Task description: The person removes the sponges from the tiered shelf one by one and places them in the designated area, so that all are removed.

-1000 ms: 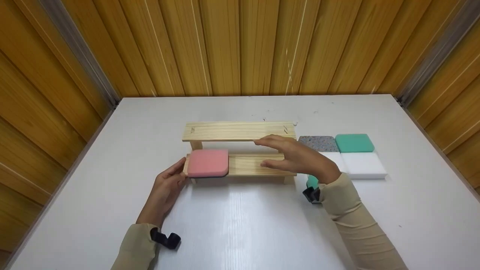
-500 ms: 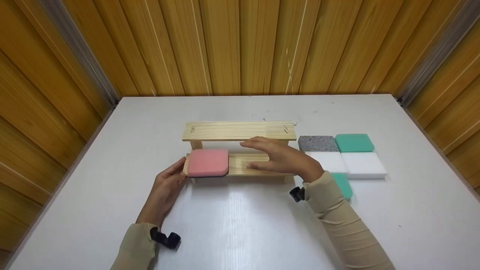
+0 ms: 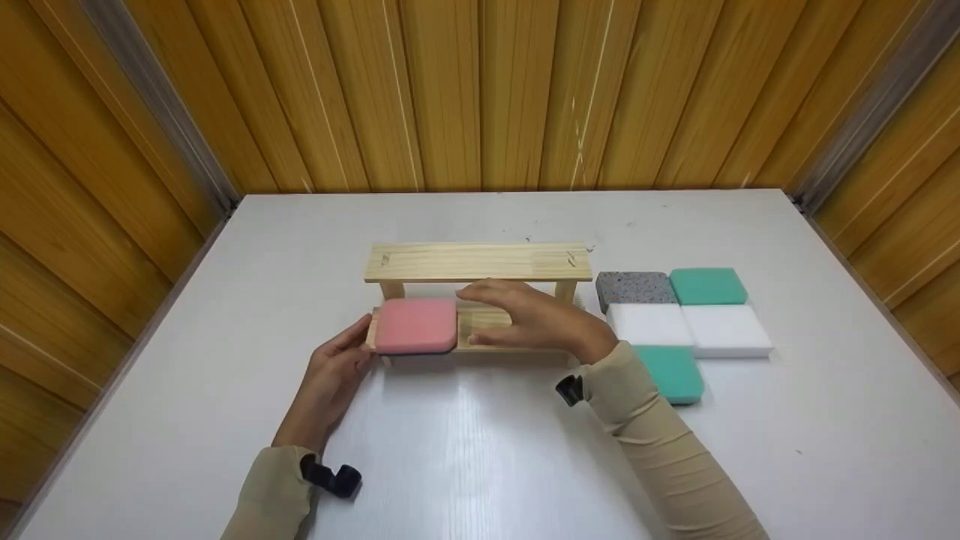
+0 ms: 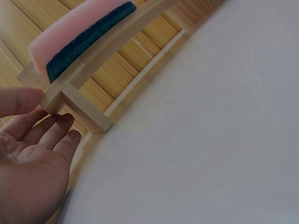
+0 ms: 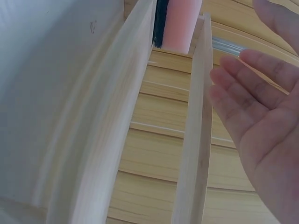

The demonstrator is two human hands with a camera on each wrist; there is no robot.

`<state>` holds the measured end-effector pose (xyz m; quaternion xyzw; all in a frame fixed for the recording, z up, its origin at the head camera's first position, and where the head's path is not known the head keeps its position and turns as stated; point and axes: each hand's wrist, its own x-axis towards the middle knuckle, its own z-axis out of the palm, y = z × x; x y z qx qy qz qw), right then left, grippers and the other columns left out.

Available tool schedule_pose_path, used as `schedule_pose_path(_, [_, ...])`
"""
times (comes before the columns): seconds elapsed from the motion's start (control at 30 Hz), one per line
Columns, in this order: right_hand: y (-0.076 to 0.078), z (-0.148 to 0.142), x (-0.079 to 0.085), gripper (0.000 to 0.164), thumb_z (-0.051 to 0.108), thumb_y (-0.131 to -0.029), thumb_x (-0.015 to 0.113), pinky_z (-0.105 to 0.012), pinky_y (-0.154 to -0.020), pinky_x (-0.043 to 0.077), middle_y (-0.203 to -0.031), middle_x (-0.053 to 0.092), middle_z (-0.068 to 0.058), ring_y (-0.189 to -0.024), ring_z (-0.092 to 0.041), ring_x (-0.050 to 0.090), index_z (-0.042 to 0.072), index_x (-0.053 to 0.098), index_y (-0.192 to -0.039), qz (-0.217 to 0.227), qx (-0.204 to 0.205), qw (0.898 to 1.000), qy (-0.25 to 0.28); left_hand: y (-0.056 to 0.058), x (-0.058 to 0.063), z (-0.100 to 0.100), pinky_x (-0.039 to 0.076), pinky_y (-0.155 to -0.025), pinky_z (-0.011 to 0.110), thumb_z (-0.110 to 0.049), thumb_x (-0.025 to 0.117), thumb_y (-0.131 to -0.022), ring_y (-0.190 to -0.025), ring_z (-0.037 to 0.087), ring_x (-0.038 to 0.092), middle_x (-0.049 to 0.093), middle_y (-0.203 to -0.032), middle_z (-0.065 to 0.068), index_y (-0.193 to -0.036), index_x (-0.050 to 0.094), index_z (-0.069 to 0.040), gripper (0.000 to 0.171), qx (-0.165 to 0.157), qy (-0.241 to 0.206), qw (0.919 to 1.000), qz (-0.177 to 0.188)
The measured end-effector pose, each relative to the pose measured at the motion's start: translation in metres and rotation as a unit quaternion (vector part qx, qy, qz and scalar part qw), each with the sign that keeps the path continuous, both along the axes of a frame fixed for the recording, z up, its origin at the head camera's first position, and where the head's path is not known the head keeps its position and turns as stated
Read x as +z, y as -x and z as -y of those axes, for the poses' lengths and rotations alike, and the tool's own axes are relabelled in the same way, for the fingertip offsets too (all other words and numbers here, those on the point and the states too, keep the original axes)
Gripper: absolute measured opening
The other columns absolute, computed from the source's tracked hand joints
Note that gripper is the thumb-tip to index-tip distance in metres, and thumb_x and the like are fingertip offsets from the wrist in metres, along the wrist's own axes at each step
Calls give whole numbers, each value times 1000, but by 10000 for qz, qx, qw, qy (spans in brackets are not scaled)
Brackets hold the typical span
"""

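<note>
A pink sponge (image 3: 416, 325) with a dark blue-green scouring layer underneath lies at the left end of the lower board of a two-step wooden rack (image 3: 478, 262). My left hand (image 3: 335, 373) pinches that board's left end; the left wrist view shows the thumb (image 4: 21, 100) at the board's end and the fingers curled below it. Over the lower board, just right of the sponge, hovers my right hand (image 3: 536, 319). Its thumb and fingers are spread apart and hold nothing, as the right wrist view of the palm (image 5: 275, 135) also shows.
Right of the rack, several blocks lie close together on the white table (image 3: 465, 465): a speckled grey sponge (image 3: 636, 287), a green sponge (image 3: 709, 286), two white sponges (image 3: 726, 330) and a nearer green sponge (image 3: 670, 373). Wood-patterned walls (image 3: 480, 97) border the table.
My right hand has moved left along the lower board toward the pink sponge, uncovering the nearer green sponge and the white one. My left hand and the rack stay put.
</note>
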<state>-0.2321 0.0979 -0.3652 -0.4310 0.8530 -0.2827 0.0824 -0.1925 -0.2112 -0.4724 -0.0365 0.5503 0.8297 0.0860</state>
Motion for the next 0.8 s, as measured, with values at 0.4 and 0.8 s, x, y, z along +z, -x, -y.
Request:
schedule_pose_path(0.4, [3, 22, -5, 64, 29, -89, 69, -42, -115, 37, -147, 44, -10, -137, -26, 41, 7, 44, -143, 40, 103, 9999, -7, 1, 0, 1, 34, -114, 24, 7, 48, -92, -145, 19, 28, 27, -158, 7, -149, 32, -3, 61, 13, 39, 10000, 33])
schedule_pose_path(0.8, [6, 41, -14, 65, 32, -90, 67, -41, -118, 31, -149, 41, -13, -140, -27, 35, 4, 43, -143, -164, 351, 9992, -10, 1, 0, 0, 37, -112, 22, 6, 46, -94, -145, 20, 27, 26, -158, 8, -149, 31, -2, 58, 61, -35, 9999, 106])
